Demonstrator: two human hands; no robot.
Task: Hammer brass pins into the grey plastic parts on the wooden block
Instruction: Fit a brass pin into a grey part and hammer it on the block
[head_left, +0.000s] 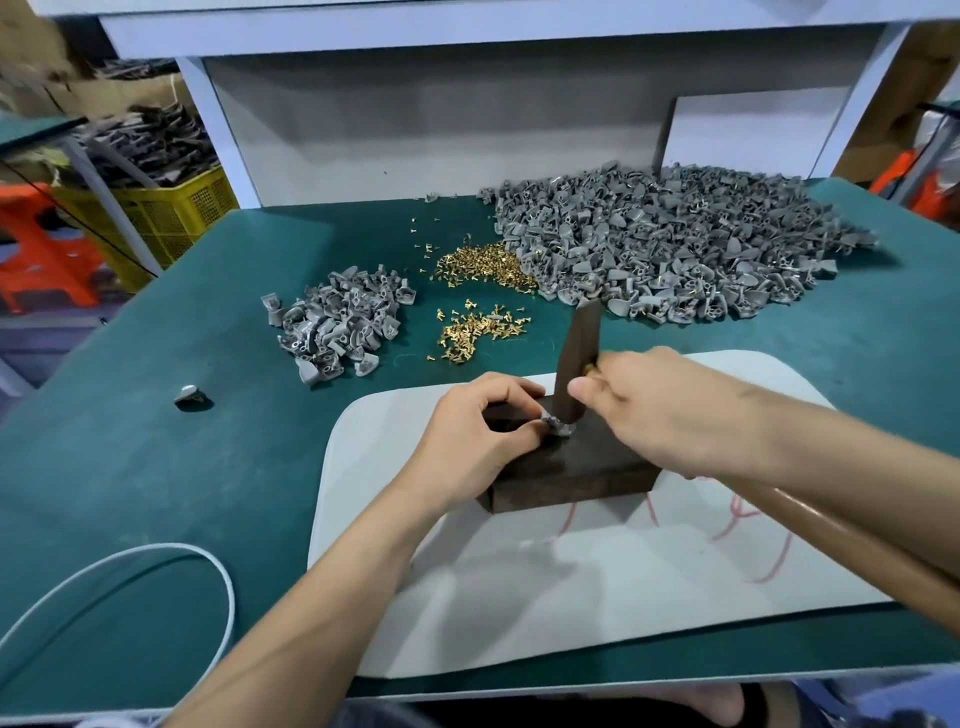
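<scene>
Progress, left to right. Far left on the green table (130, 467) lies one stray grey part (192, 397), apart from the rest. Next comes a small pile of grey plastic parts (337, 322) with no brass showing, judged to be stock not yet pinned. Loose brass pins (483, 332) lie in two heaps between the piles, so plenty remain. The large pile (675, 249) at right shows brass tips poking out here and there. These are judged finished pieces, so most of the batch looks done.

Step in hand: the left hand (478, 431) has its grip closed in a thumb-and-finger pinch on one grey plastic part (558, 427), which sits on top of the wooden block (571, 473). The hammer (576, 358) stands head-upright with its face down on that part. The right hand (675, 410) has its grip curled round the handle close by the head.

Unclear: the pin under the hammer face is hidden — seated or not, cannot tell. A brass glint at the right fingers may be spare pins. The handle runs off frame at lower right, and the background at left is blurred.
</scene>
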